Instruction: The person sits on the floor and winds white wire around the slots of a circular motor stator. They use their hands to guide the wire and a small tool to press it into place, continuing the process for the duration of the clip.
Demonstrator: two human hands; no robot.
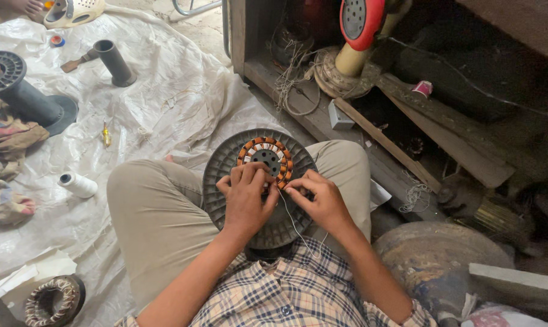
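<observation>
White thread spool [78,184] on plastic sheet [165,91], far left, lying on side. Left hand [245,197] fingers curled together, pressing wound stator [266,158] (copper coils, orange insulation), which lies flat on dark round plate [225,163] in lap, axis pointing up at camera. Right hand [322,198] pinches white thread [292,221]. Judgement: keep thread taut, stator steadied, knots snug against coils.

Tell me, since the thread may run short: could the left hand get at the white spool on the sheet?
Probably yes. The white spool lies in the open on the plastic sheet, beyond the left knee, with nothing over it. The left hand would first have to let go of the winding.
</observation>
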